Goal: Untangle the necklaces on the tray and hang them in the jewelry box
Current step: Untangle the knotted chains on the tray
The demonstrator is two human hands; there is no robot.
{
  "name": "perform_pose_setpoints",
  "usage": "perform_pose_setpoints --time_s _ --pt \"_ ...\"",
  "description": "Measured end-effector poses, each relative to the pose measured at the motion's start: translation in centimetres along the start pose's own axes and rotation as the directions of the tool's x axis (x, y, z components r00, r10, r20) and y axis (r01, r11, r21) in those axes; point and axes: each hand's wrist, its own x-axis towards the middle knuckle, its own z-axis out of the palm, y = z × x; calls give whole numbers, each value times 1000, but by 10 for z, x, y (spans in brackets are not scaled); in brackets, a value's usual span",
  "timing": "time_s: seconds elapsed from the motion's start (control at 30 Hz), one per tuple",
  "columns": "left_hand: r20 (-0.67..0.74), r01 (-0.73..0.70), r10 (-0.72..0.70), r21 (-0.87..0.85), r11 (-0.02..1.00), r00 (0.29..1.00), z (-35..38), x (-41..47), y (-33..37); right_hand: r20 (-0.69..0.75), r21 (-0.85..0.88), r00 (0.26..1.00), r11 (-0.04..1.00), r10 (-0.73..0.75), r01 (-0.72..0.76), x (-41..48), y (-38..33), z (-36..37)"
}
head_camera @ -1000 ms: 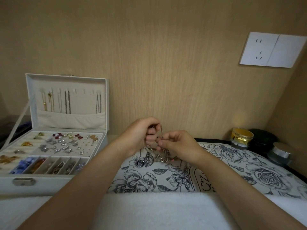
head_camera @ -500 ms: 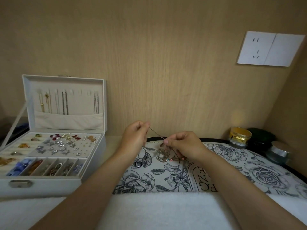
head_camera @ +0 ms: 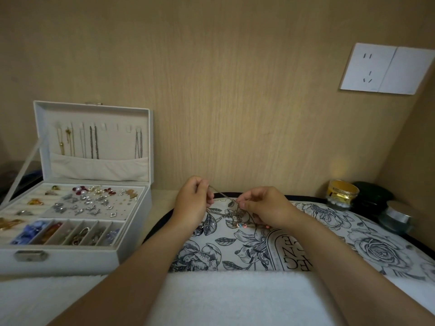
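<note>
Upside-down lettering [head_camera: 295,263] on the tray [head_camera: 329,250] cannot be read.

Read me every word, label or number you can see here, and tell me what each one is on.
"EZG", roughly: large letters seen upside down in the emblem printed on the flowered tray, cut off by the white cloth, so the reading is uncertain.
Fine lettering along the emblem's arch: too small to read.
Jewelry box, gold jar, wall socket: no readable text.
</note>
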Motion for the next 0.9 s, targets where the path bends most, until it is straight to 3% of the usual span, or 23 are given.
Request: perform_pose_setpoints --time_s 0.27,0.37,0.43,0.5,0.6,0.77,0.9 --pt "-61 -14 26 180 984 998 -4 2 -5 47 215 999 976 4 -14 -4 -6 5" --pt "-54 -32 53 327 945 997 -6 2 -8 55 306 998 951 36 -51 -4 -8 6" --pt "15 -94 96 388 917 995 -6 0 -7 58 347 998 936 39 -57 -5 -8 7" --pt "144 -155 114 324 933 983 -5 -3 -2 58 384 998 922 35 -54 -5 -9 7" --pt "303 -139 73 203 969 950 1 -10 4 59 433 998 900 24 -47 -4 -8 7" --pt "328 -184 95 250 951 940 8 -12 -2 65 422 998 905 20 -46 -2 -5 6" --pt "296 -236 130 359 903 946 4 -9 -4 56 318 998 948 5 -22 -3 -4 5"
